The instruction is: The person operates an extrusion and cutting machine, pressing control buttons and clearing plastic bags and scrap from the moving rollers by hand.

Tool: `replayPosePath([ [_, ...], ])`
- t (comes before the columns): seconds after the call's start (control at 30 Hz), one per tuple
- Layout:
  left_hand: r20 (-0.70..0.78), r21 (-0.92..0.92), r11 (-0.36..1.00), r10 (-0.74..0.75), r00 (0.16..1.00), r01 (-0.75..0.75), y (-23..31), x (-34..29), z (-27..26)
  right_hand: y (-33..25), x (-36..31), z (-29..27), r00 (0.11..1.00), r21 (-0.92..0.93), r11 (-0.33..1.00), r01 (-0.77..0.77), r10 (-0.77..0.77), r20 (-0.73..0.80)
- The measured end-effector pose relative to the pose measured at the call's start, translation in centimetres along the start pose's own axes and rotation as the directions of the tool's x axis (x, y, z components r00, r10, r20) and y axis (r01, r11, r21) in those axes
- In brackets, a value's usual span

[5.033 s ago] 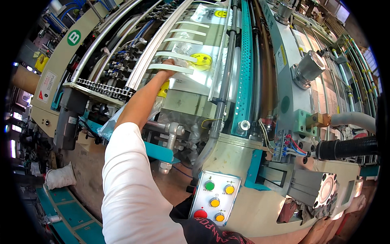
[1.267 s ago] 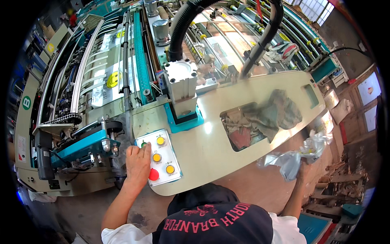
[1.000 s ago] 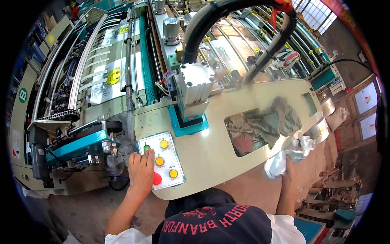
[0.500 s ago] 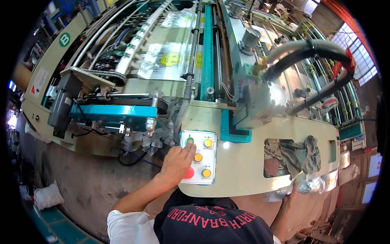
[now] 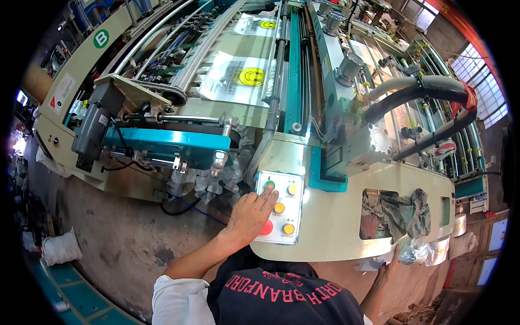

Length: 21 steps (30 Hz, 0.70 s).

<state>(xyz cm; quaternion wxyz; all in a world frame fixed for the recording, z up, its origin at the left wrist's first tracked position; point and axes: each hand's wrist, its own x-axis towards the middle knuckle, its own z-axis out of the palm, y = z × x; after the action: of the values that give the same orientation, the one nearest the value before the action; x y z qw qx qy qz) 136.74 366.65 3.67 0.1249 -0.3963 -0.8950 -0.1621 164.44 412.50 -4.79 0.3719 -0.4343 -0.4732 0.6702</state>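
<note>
With a fingertip on the green button, my left hand lies over the left side of a white control panel, fingers stretched out and holding nothing. A red button sits beside its palm, and several yellow buttons run along the panel. My right hand is at the machine's near right edge, close to some clear plastic film; its fingers are mostly hidden. Beyond the panel, a white plastic bag with a yellow smiley print lies flat on the machine bed, and another printed bag lies farther back.
A teal arm with a belt juts out left of the panel, above crumpled plastic scraps. Thick black hoses arch over the right side. A dark crumpled cloth hangs over an opening in the machine top. A white sack stands at left.
The whole machine sits farther right in the picture as the view has shifted. My left fingertip stays on the green button, and my right hand remains at the edge.
</note>
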Motion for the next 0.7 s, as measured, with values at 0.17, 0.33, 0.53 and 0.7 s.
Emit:
replayPosePath([
  [0.17,-0.016,-0.219,0.974,-0.065,0.998,0.060,0.5,-1.0,-0.8,0.7,0.6,-1.4,1.000,0.006,1.000,0.006,-0.006,0.000],
  [0.33,-0.039,-0.304,0.951,-0.074,0.997,0.059,0.3,-3.8,-0.6,0.3,-0.1,-0.4,1.000,-0.009,1.000,0.028,-0.027,0.012],
  [0.53,-0.056,-0.354,0.932,-0.105,0.993,0.079,0.6,-5.0,-0.4,-0.2,-0.5,0.3,1.000,-0.009,1.000,-0.005,0.005,-0.025],
  [0.7,-0.096,-0.378,0.924,-0.095,0.991,0.052,0.9,-4.7,-0.9,-0.7,-1.1,1.1,0.998,-0.028,0.999,-0.015,0.013,-0.057],
])
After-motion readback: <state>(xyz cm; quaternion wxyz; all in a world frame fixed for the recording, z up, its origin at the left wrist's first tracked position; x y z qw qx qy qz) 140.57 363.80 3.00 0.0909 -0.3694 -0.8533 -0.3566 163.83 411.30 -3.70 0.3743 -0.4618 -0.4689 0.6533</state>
